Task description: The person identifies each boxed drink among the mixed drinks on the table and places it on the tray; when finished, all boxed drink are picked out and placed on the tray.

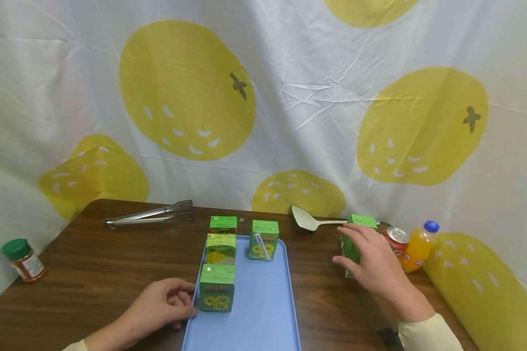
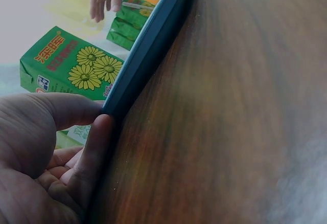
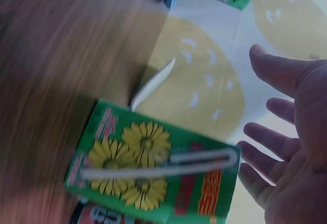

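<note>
My left hand [image 1: 160, 304] pinches the left rim of a blue tray [image 1: 265, 297] between thumb and finger, plainest in the left wrist view. Along that side stand three drink cartons: a green one with yellow flowers [image 1: 217, 288] in front, a yellow-green one [image 1: 221, 249] behind it, and another green-topped one [image 1: 223, 224] at the back. A flowered carton with a straw [image 1: 263, 240] stands at the tray's far right. My right hand [image 1: 373, 261] is spread beside another flowered carton [image 3: 145, 157] on the table, fingertips near its top end, fingers not closed round it.
Behind the right hand stand a red can [image 1: 397, 239] and an orange drink bottle [image 1: 419, 246]. A white spatula [image 1: 306, 220] and metal tongs [image 1: 149, 214] lie along the table's back edge. A green-capped spice jar [image 1: 24, 261] stands far left. A lemon-print curtain [image 1: 290, 122] hangs behind.
</note>
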### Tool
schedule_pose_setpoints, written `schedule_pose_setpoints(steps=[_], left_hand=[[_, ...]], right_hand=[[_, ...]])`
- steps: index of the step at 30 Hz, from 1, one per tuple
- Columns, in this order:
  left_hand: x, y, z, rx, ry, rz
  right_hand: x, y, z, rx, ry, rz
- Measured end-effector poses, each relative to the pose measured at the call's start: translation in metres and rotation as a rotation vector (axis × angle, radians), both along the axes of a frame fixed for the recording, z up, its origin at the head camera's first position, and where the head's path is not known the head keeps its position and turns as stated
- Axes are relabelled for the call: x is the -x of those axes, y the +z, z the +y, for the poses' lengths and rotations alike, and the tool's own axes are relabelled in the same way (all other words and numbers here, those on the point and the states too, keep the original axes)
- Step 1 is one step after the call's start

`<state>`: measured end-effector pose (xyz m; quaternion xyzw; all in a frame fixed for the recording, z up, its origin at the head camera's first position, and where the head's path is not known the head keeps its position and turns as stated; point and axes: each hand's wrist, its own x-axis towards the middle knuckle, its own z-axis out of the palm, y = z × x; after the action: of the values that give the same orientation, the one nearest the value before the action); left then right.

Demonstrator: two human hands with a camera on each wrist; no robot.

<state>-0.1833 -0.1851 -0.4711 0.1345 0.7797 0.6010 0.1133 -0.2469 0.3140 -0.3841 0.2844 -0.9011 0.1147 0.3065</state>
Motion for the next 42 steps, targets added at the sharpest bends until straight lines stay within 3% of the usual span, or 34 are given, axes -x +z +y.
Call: schedule_pose_setpoints(steps=[5,16,25,42], left_hand=[[0.000,-0.001,-0.001,-0.002,0.005,0.000],[0.001,-0.004,0.003,-0.010,-0.003,-0.008],[0.004,-0.008,0.005,-0.017,-0.009,-0.007],[0.001,0.000,-0.002,0.024,0.009,-0.019]], right_hand=[[-0.001,0.006,0.014,-0.015,-0.025,0.007],[-0.004,0.016,0.041,-0.043,-0.107,-0.092],[-0.005,0.013,0.048,-0.078,-0.141,-0.140],[-0.003,0.010,0.049,-0.096,-0.178,-0.186]])
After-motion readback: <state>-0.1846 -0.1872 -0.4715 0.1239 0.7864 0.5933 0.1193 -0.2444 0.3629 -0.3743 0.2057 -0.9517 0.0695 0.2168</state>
